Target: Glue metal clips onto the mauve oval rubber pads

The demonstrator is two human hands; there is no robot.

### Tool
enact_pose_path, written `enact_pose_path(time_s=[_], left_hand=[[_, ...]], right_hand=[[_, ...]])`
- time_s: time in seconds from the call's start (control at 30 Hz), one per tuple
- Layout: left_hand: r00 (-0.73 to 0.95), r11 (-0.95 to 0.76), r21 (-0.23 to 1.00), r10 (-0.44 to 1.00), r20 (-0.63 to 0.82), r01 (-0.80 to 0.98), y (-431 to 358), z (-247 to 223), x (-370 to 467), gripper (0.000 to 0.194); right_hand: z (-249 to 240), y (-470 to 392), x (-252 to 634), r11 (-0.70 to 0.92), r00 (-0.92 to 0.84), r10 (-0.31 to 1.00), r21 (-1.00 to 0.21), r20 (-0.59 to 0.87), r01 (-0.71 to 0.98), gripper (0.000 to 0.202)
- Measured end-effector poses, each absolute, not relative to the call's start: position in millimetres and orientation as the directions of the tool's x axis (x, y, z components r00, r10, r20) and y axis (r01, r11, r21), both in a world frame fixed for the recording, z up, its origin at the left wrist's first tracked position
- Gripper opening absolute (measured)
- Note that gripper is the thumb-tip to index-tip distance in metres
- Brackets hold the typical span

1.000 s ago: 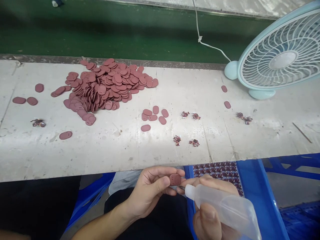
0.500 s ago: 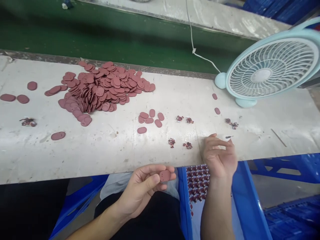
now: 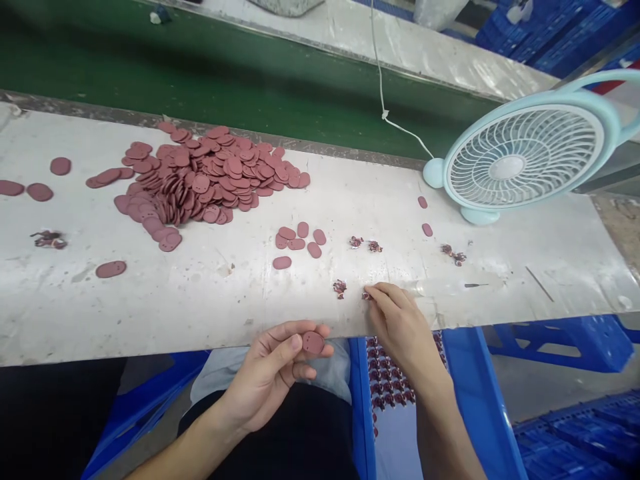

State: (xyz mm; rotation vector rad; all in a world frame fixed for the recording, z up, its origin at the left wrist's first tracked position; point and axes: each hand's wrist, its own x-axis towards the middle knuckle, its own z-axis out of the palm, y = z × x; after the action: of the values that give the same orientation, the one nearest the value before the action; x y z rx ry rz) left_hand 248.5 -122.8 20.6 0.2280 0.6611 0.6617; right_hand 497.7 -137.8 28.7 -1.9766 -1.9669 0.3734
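Observation:
My left hand pinches a reddish-brown oval disc with small holes, held up just off the table's front edge. My right hand reaches down to the table, its thumb and fingertips closed on a small dark red and white figure piece. Just left of it lies a similar figure piece. Two more figure pieces lie farther back. Several loose oval discs are spread left of these, and a big heap of the same discs covers the table's back left.
A light blue fan stands at the back right, its white cord crossing a green belt. Below the edge, a blue crate holds rows of assembled pieces. A thin stick and a small dark tool lie right.
My right hand has moved left and taken hold of a small figure piece on the table. My left hand still holds the disc. The view has shifted slightly.

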Motion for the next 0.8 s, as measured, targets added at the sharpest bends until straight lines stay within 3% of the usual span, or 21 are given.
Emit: enact_pose_path(time_s=[0.1,0.2,0.27,0.37,0.57,0.8], left_hand=[[0.594,0.766,0.406,0.643,-0.484,-0.498,-125,19,248,0.020],[0.584,0.753,0.431,0.658,-0.475,-0.498,-127,17,249,0.021],[0.573,0.736,0.468,0.676,-0.463,-0.490,-128,17,250,0.020],[0.553,0.685,0.541,0.722,-0.415,-0.489,-130,19,253,0.019],[0.544,0.636,0.619,0.753,-0.370,-0.460,-131,20,256,0.019],[0.498,0.609,0.684,0.772,-0.395,-0.402,-131,17,257,0.004]], right_hand=[[36,-144,496,-0.152,0.167,0.986,-0.514,-0.018,0.844,0.015],[49,-162,476,-0.267,0.335,0.939,-0.787,-0.082,0.556,0.010],[57,-175,456,-0.236,0.299,0.942,-0.937,-0.154,0.260,0.011],[62,-183,428,-0.207,0.206,0.957,-0.978,-0.204,-0.010,0.015],[59,-177,415,-0.239,0.197,0.947,-0.967,-0.252,-0.088,0.017],[62,-179,420,-0.217,0.174,0.961,-0.976,-0.215,-0.007,0.019]])
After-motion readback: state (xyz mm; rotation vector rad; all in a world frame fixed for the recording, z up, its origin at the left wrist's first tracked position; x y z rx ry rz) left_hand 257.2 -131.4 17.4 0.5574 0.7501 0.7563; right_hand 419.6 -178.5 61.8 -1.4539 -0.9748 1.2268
